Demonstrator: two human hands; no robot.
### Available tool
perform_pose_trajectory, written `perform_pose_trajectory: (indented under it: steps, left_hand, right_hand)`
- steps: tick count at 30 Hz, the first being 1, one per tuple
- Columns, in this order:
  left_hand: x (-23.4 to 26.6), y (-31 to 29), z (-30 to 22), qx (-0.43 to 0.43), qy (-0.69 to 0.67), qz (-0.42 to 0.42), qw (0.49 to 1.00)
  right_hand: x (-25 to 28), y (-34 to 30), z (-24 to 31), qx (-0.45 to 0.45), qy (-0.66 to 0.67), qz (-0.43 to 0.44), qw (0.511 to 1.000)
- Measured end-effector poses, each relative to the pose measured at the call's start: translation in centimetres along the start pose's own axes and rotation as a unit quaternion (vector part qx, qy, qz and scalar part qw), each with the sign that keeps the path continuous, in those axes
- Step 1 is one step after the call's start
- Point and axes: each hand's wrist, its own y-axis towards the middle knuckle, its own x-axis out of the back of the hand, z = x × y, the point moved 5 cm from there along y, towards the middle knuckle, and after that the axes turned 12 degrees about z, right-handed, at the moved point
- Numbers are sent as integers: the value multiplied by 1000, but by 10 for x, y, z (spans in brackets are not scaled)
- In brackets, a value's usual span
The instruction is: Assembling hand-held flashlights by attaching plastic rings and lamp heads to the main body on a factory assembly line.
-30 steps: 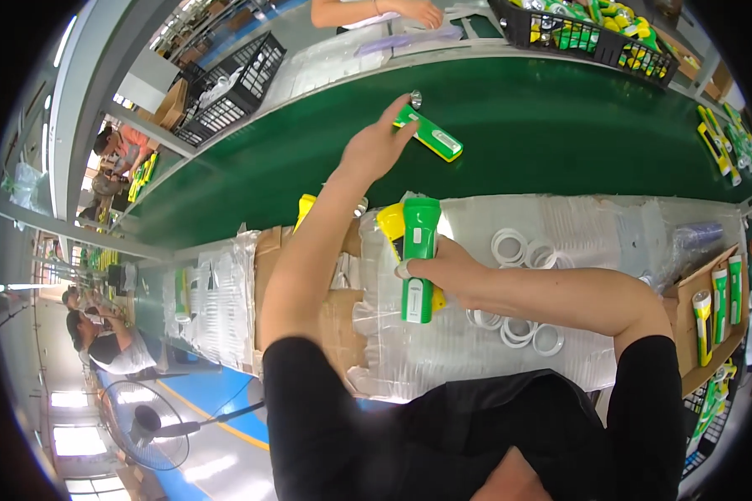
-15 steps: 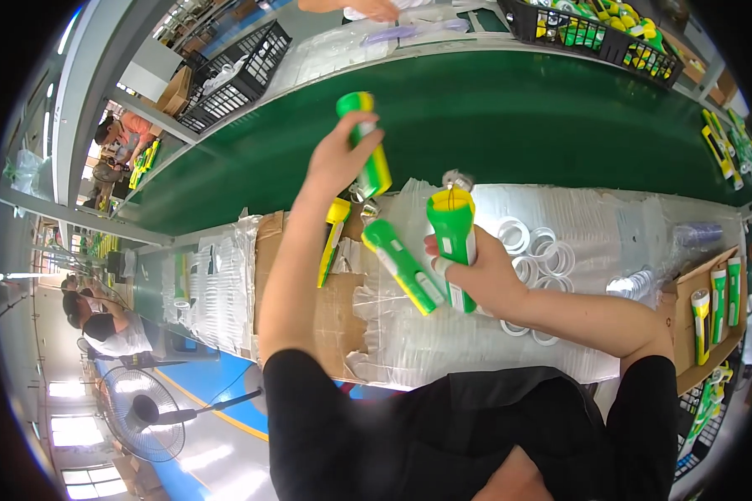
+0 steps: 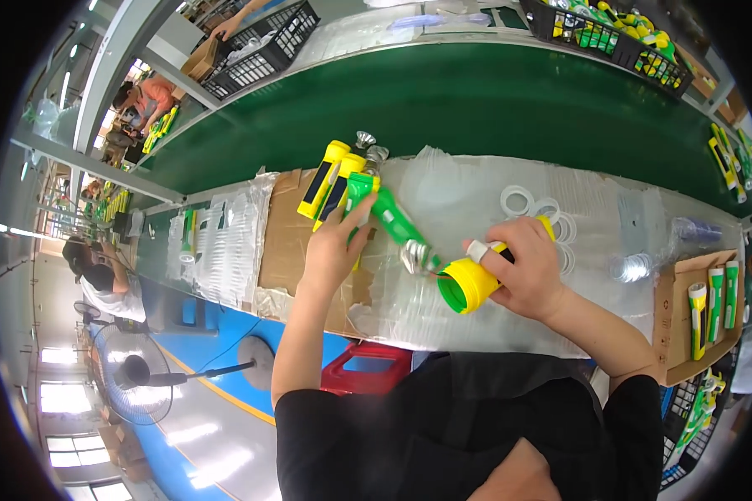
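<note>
My left hand (image 3: 334, 246) is closed round a green flashlight body (image 3: 360, 187), beside two yellow flashlights (image 3: 326, 179) lying on brown cardboard. Another green flashlight (image 3: 397, 219) lies slanting just to its right. Silver reflectors (image 3: 376, 154) sit at the far ends of this group. In my right hand (image 3: 522, 271) is a yellow flashlight (image 3: 470, 285), tilted, its wide open end turned to the lower left and green inside. A silver reflector (image 3: 415, 255) lies close to that open end; whether a wire joins them I cannot tell.
White rings (image 3: 518, 200) lie on the plastic-covered table right of centre. A cardboard box (image 3: 667, 321) with upright flashlights stands at the right. Beyond the table runs a green belt (image 3: 476, 100), with black crates (image 3: 610, 52) past it. A red stool (image 3: 368, 367) is below the table.
My left hand has come down from over the belt, bringing its flashlight beside the others. My right hand moved right; its flashlight, upright and green before, now tilts lower left and shows yellow.
</note>
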Motion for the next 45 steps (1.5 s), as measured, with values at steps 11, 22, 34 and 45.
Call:
perform_pose_trajectory:
  steps: [11,22,34,45]
  left_hand:
    - [-52,-14,-117,-171,-501,95,843]
    - [-84,16,-207,-52,-655,167,735]
    - [-118,9,-295,-199,-546,168,796]
    - [-140,5,-337,-301,-480,153,810]
  right_hand:
    - [14,-45,-2,-138,53,45,988]
    - [16,-143,14,-359,619,10,698]
    - [25,-217,31,-343,659,-118,659]
    - [32,-246,24,-325,650,-127,675]
